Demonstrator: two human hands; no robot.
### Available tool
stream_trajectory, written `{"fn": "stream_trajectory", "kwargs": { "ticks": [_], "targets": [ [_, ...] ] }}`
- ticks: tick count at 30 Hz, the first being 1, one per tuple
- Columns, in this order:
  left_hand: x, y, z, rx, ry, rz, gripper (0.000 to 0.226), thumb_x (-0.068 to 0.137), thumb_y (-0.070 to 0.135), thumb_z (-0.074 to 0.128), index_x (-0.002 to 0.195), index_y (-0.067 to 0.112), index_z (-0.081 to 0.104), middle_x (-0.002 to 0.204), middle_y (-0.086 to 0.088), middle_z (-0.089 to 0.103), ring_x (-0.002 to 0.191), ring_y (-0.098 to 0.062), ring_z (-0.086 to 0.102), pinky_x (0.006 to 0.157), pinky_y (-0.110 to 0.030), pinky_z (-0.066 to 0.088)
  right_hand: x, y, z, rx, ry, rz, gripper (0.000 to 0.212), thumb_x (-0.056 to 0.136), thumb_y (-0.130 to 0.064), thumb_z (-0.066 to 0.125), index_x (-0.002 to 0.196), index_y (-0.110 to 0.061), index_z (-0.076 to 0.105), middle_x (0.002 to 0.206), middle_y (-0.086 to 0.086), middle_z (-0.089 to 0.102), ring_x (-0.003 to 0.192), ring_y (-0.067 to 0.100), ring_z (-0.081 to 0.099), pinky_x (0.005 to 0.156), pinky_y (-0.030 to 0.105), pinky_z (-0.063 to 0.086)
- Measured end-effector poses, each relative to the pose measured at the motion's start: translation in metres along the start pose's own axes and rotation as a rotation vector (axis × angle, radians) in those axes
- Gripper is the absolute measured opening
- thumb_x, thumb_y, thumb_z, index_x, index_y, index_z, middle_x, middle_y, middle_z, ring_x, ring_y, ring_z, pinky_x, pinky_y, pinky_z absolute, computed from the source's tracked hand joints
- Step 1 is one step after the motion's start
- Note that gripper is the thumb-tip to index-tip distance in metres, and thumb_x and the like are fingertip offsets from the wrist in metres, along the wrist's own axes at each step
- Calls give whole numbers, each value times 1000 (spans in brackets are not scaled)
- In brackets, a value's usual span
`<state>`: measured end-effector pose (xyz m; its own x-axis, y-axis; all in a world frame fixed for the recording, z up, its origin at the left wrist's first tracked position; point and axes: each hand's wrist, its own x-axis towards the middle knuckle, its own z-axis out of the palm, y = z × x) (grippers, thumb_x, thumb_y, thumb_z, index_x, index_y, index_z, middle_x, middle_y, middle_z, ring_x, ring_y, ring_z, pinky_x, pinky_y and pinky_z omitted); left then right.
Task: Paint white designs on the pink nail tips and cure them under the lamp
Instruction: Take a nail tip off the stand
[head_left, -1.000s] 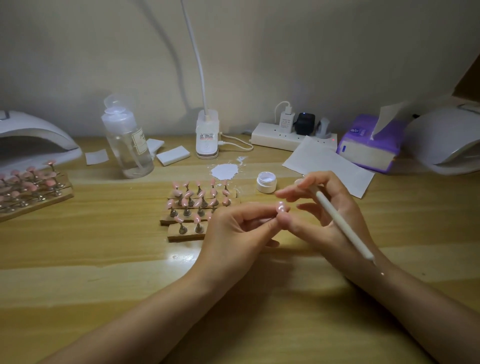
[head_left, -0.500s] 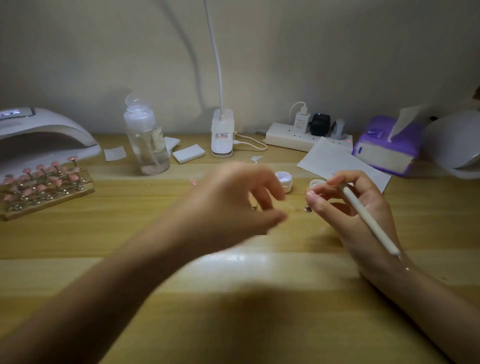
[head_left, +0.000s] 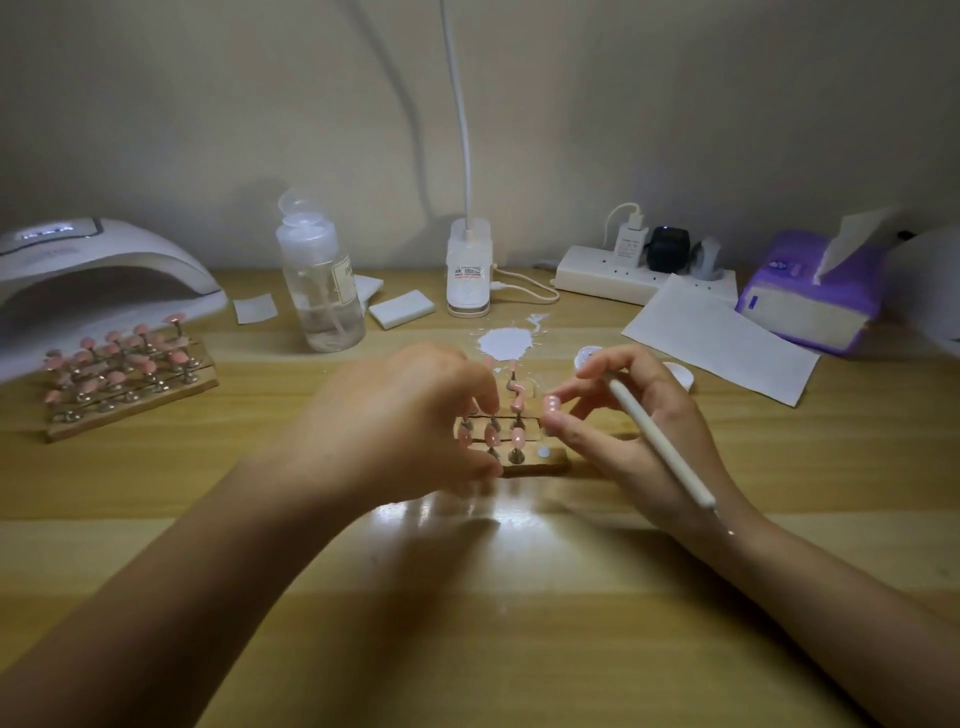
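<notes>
A small wooden holder (head_left: 550, 460) with several pink nail tips (head_left: 517, 402) on metal stands sits at the table's centre. My left hand (head_left: 405, 421) hovers over its left part with fingers curled down among the stands; blur hides whether it pinches one. My right hand (head_left: 639, 415) grips a white brush pen (head_left: 657, 447) and pinches a pink nail tip (head_left: 550, 402) at its fingertips, just right of the holder. A puddle of white paint (head_left: 506, 343) lies behind the holder. The curing lamp (head_left: 104, 270) stands at the far left.
A second wooden holder with pink tips (head_left: 124, 374) lies in front of the lamp. Along the back are a clear bottle (head_left: 322, 291), a desk lamp base (head_left: 469, 270), a power strip (head_left: 644, 275), a paper sheet (head_left: 717, 343) and a purple tissue pack (head_left: 810, 301). A small white jar (head_left: 589, 357) sits behind my right hand.
My left hand let go of the nail tip, swung away and now reaches down onto the central holder. My right hand keeps the pen and now holds the pink tip alone.
</notes>
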<state>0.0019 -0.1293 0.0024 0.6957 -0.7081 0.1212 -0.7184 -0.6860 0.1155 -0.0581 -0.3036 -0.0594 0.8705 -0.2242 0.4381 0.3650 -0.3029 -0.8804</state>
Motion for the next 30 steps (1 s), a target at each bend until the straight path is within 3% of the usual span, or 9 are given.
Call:
{"fn": "stream_trajectory", "kwargs": {
  "ticks": [6, 9, 12, 17, 24, 30],
  "targets": [
    [2, 10, 9, 73, 43, 35, 38, 75, 51, 60, 110, 38, 53, 91, 17, 42, 83, -2, 36, 53, -14, 24, -1, 3, -4, -45, -53, 46, 36, 68, -6, 77, 83, -22, 49, 74, -5, 68, 74, 5, 56, 67, 18, 50],
    [2, 15, 12, 95, 23, 28, 34, 77, 49, 60, 109, 38, 53, 97, 14, 47, 93, -8, 46, 55, -22, 28, -2, 2, -3, -50, -101, 66, 37, 69, -5, 77, 83, -25, 49, 76, -8, 68, 75, 5, 54, 61, 24, 54],
    [3, 16, 14, 95, 40, 21, 29, 81, 47, 57, 107, 37, 54, 92, 14, 42, 99, -9, 48, 54, -22, 25, -2, 3, -3, -54, -113, 79, 37, 69, -5, 77, 82, -26, 49, 74, -8, 67, 75, 5, 54, 60, 26, 54],
    [3, 18, 19, 63, 86, 20, 20, 83, 47, 55, 100, 36, 56, 93, 15, 46, 97, -6, 48, 61, -23, 29, -2, 2, -4, -53, -134, 79, 36, 70, -5, 77, 82, -25, 50, 78, -5, 66, 69, 3, 55, 59, 13, 47],
    [3, 21, 22, 44, 100, -14, 14, 86, 41, 55, 97, 34, 56, 99, 12, 50, 99, -9, 47, 62, -25, 28, -5, 2, -8, -177, -143, 58, 42, 62, -15, 83, 81, -30, 49, 79, -4, 66, 67, 9, 56, 63, 18, 50],
    [5, 24, 26, 60, 126, -14, 6, 87, 32, 54, 93, 33, 56, 100, 11, 50, 103, -9, 44, 63, -24, 28, -7, 9, -9, -262, -176, -7, 39, 69, -9, 78, 79, -33, 50, 81, -11, 65, 64, 2, 58, 63, 12, 48]
  ]
}}
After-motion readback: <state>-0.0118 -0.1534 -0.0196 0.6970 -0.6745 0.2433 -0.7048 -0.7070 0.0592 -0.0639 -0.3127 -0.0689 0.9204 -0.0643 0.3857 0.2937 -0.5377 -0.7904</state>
